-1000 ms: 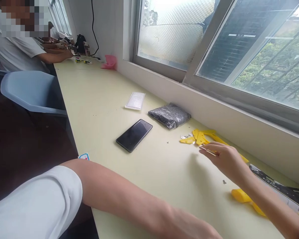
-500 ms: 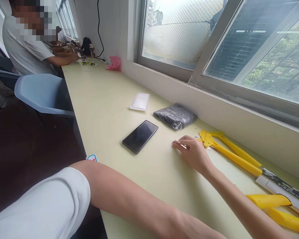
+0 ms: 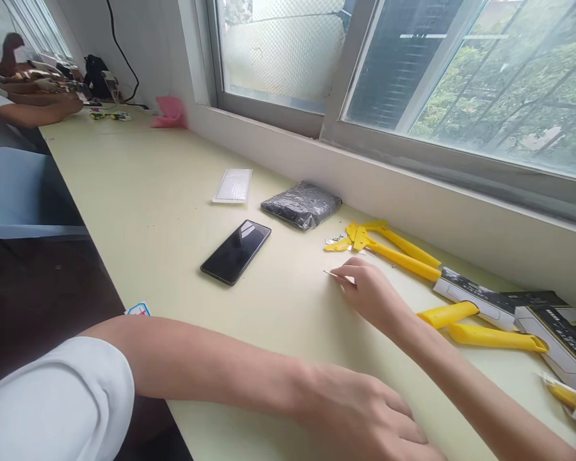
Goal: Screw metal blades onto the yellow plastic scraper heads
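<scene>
My right hand (image 3: 362, 288) is just above the pale tabletop (image 3: 278, 320), its thumb and fingers pinching a thin, light-coloured stick (image 3: 335, 274) whose end points left. Lower down, my left hand (image 3: 365, 410) reaches across the table with its back upward. Its fingers point right, loosely extended, with no object visible in them; the thumb side is cut off by the lower edge. Beyond my right hand lie yellow plastic pieces (image 3: 360, 238) with long handles. A dark phone (image 3: 236, 252) lies left of that hand.
A grey plastic-wrapped packet (image 3: 302, 205) and a white flat packet (image 3: 233, 186) lie towards the window wall. Black-and-white boxes (image 3: 557, 333) and yellow handles (image 3: 496, 337) are at right. A pink bag (image 3: 169, 112) and a person's arm (image 3: 38, 112) appear far left, above a blue chair (image 3: 24, 189).
The view has swung right, bringing more boxes into sight. My left hand has come into view at the bottom. My right hand still pinches the thin stick, which now points further out.
</scene>
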Demonstrator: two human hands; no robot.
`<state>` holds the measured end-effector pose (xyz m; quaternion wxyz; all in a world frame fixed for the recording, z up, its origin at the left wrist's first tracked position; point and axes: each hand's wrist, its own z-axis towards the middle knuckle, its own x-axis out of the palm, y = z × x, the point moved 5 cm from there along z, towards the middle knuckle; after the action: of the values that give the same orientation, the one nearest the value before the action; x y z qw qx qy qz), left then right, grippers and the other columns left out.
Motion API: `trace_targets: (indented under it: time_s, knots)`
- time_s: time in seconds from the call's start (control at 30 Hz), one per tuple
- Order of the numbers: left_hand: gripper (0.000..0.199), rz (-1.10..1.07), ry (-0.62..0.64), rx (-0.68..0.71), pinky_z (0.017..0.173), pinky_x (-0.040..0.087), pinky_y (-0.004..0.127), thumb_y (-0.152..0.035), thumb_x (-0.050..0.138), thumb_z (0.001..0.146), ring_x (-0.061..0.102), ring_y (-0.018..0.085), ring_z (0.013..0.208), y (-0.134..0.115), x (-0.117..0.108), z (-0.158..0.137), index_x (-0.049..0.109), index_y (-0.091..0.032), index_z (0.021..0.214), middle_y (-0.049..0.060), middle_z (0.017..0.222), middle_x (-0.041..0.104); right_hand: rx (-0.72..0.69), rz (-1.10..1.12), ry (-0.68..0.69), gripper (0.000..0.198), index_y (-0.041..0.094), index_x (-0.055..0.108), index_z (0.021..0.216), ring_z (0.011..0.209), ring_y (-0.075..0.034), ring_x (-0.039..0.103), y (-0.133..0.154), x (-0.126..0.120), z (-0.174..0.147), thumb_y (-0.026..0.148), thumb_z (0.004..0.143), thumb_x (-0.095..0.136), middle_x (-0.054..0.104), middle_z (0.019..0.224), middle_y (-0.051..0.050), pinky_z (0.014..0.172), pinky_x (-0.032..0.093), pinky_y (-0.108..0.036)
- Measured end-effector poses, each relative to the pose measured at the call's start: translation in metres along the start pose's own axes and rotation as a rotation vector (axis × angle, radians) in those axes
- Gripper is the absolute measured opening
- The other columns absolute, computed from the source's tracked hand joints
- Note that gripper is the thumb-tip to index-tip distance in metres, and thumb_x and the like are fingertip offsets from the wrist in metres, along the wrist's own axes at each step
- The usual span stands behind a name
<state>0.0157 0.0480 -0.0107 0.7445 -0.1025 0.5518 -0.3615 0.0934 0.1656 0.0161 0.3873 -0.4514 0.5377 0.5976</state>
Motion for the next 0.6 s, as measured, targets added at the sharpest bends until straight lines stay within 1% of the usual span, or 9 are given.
trace_targets:
  time_s: [0.07,0.17,0.27,0.37,0.43,0.5,0.53,0.57,0.6]
  knots:
    - [0.021,0.050,-0.048,0.059,0.079,0.050,0.032,-0.047,0.056,0.084,0.068,0.022,0.087,0.002,0.006,0.001,0.070,-0.032,0.089,0.003,0.101,0.072,0.087,0.046,0.001,0.022,0.018,0.065,0.109,0.094,-0.017,0.064,-0.017,-0.006,-0.008,0.037,0.099,0.059,0.066,0.111,-0.006,0.084,0.056,-0.037]
    - [0.021,0.142,-0.038,0.139,0.075,0.050,0.031,-0.045,0.053,0.087,0.067,0.020,0.084,0.000,0.009,0.000,0.067,-0.029,0.086,0.004,0.102,0.070,0.142,0.113,0.031,0.026,0.016,0.065,0.108,0.086,-0.016,0.065,-0.032,-0.011,-0.011,0.040,0.098,0.059,0.066,0.104,-0.004,0.076,0.057,-0.033]
    - [0.028,0.225,0.019,0.144,0.080,0.050,0.031,-0.045,0.043,0.094,0.064,0.019,0.083,-0.003,0.009,-0.003,0.065,-0.027,0.089,0.006,0.104,0.068,0.079,0.137,-0.006,0.025,0.016,0.065,0.104,0.086,-0.015,0.065,-0.030,-0.017,-0.011,0.039,0.098,0.061,0.066,0.102,-0.004,0.077,0.056,-0.033]
    - [0.033,0.299,0.056,0.105,0.085,0.049,0.032,-0.043,0.034,0.098,0.062,0.019,0.084,-0.006,0.007,-0.007,0.062,-0.027,0.091,0.006,0.106,0.067,-0.004,0.137,-0.162,0.020,0.018,0.066,0.095,0.075,-0.012,0.059,-0.021,-0.034,-0.027,0.037,0.097,0.061,0.066,0.095,-0.002,0.072,0.053,-0.030]
    - [0.034,0.338,0.065,0.085,0.085,0.049,0.033,-0.040,0.031,0.099,0.060,0.019,0.083,-0.008,0.004,-0.009,0.060,-0.026,0.091,0.006,0.104,0.066,-0.039,0.152,-0.286,0.019,0.022,0.067,0.087,0.060,-0.010,0.048,-0.017,-0.050,-0.058,0.037,0.096,0.060,0.066,0.090,0.000,0.060,0.046,-0.027]
    - [0.035,0.360,0.073,0.087,0.085,0.049,0.034,-0.037,0.028,0.100,0.058,0.020,0.082,-0.012,0.000,-0.009,0.060,-0.026,0.093,0.007,0.101,0.066,-0.055,0.162,-0.371,0.018,0.026,0.069,0.085,0.053,-0.009,0.042,-0.018,-0.060,-0.105,0.038,0.095,0.060,0.067,0.092,0.000,0.052,0.042,-0.028]
    - [0.037,0.362,0.079,0.092,0.086,0.049,0.034,-0.036,0.026,0.101,0.058,0.020,0.082,-0.015,-0.002,-0.008,0.061,-0.025,0.094,0.008,0.099,0.066,-0.057,0.163,-0.399,0.015,0.027,0.070,0.085,0.053,-0.010,0.046,-0.019,-0.062,-0.134,0.038,0.093,0.062,0.068,0.096,-0.001,0.051,0.042,-0.028]
    - [0.038,0.359,0.091,0.091,0.086,0.049,0.033,-0.035,0.025,0.101,0.058,0.020,0.082,-0.017,-0.005,-0.007,0.062,-0.025,0.095,0.008,0.098,0.066,-0.051,0.162,-0.412,0.009,0.030,0.072,0.087,0.060,-0.013,0.057,-0.020,-0.061,-0.163,0.036,0.089,0.066,0.069,0.099,-0.002,0.053,0.047,-0.027]
    - [0.040,0.351,0.108,0.084,0.087,0.049,0.033,-0.034,0.024,0.102,0.059,0.020,0.082,-0.019,-0.008,-0.006,0.062,-0.024,0.095,0.008,0.097,0.067,0.005,0.209,-0.431,0.007,0.033,0.075,0.089,0.069,-0.016,0.065,-0.023,-0.058,-0.192,0.037,0.083,0.073,0.070,0.102,-0.002,0.054,0.051,-0.026]
